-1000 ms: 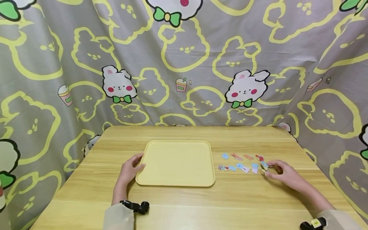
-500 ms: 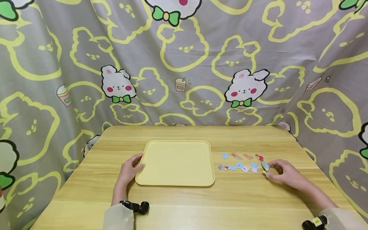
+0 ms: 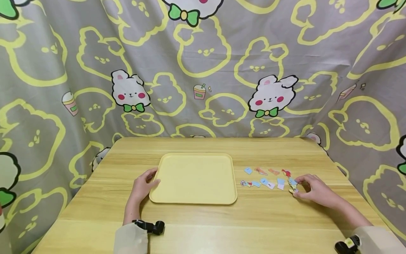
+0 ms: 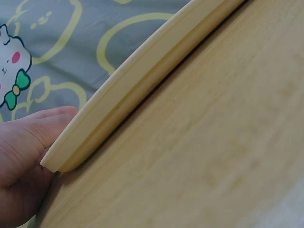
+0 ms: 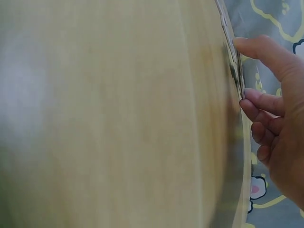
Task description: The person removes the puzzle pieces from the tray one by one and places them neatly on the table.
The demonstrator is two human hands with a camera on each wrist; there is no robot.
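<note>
My left hand (image 3: 142, 182) grips the left rim of a pale yellow rectangular tray (image 3: 192, 202), with the thumb at its edge. The left wrist view shows that hand (image 4: 28, 152) at the corner of the tray (image 4: 111, 90). At the right, my right hand (image 3: 317, 192) pinches a small flat printed puzzle piece (image 3: 292, 182), blue and yellow, between thumb and fingers. In the right wrist view the puzzle piece (image 5: 236, 64) appears edge-on, low over the table, between the fingertips of the right hand (image 5: 280, 99).
Several other flat printed pieces lie in two rows right of the tray: blue (image 3: 248, 170), orange (image 3: 261, 171), red (image 3: 286, 173), blue and lilac (image 3: 280, 183), and a multicoloured strip (image 3: 250, 184). A patterned curtain (image 3: 203, 116) hangs behind the wooden table (image 3: 222, 229).
The puzzle piece at my right fingertips has turned slightly, showing more of its lower yellow part. My left hand and the tray stay in place; the head view tilts slightly.
</note>
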